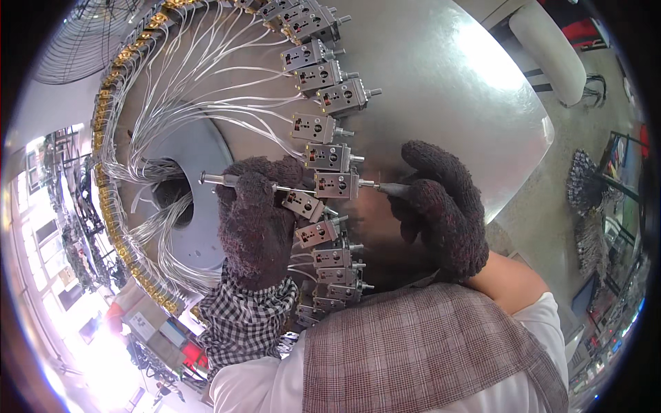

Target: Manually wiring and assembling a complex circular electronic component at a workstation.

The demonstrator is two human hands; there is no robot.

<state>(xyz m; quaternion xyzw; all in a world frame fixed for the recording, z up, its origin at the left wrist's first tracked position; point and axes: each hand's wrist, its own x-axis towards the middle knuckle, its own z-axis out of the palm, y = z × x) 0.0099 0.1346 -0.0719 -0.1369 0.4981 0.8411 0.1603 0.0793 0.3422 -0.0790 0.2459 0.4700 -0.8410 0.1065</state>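
Both my hands wear dark, worn knitted gloves. My left hand [253, 224] is closed around a slim metal rod tool [217, 179] with a flared end; its thin shaft reaches toward a small metal box [334, 185]. My right hand [447, 206] pinches a dark tapered tool [395, 189], whose tip meets the threaded stud on the right side of that box. Just below it sits a tilted metal box [303, 205], close to my left fingers. Similar boxes with holes and studs line up in a curved column above and below.
White wires [241, 113] run from the boxes to a round grey hub [200, 234] with a dark central opening. Brass-coloured fittings [105, 138] follow the curved rim at left. A shiny metal sheet [427, 76] spreads to the right. A wire-cage fan [86, 41] stands at upper left.
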